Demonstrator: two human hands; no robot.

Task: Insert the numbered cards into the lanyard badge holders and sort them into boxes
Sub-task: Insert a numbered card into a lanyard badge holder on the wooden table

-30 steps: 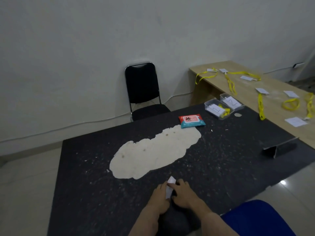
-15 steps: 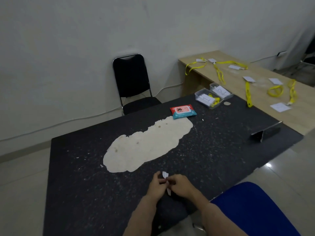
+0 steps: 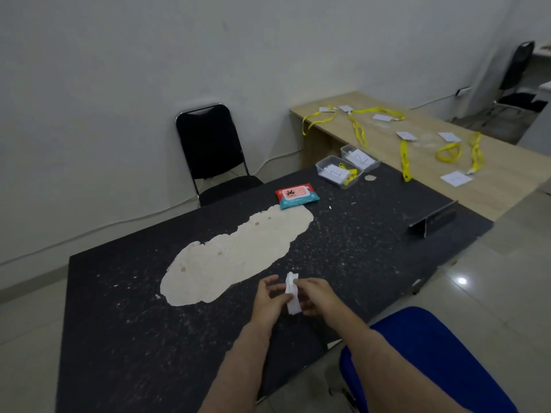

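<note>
Right now both hands meet over the near part of the black table (image 3: 119, 323), w/ a small bunch of white cards (image 3: 292, 298) btwn them. The L hand (image 3: 268, 304) lays its thumb across the cards' lower half, fingers loosely curled behind. The R hand (image 3: 317, 296) pinches the top edge w/ its fingertips. So both hands grip the cards, which stand roughly upright just above the tabletop. Any nos. on them can't be read.

Just beyond the hands, a big pale worn patch (image 3: 238, 251) runs diagonally across the table. A red-and-teal wipes pack (image 3: 296, 195) lies at its far end. Near the far R corner, two clear boxes sit touching side by side. Box 1 (image 3: 328, 171) has a paper label "1" and a yellow lanyard (image 3: 351, 174) inside; box 2 (image 3: 359, 158) has a label "2".

A wooden desk (image 3: 507, 186) stands against the table's R side. More lanyards (image 3: 404, 156) and loose desk cards (image 3: 456, 177) lie spread over it, well apart from the hands. A dark phone stand (image 3: 432, 219) sits near the table's R edge. A black chair (image 3: 211, 150) stands by the wall, and a blue seat (image 3: 432, 359) is at near R.
</note>
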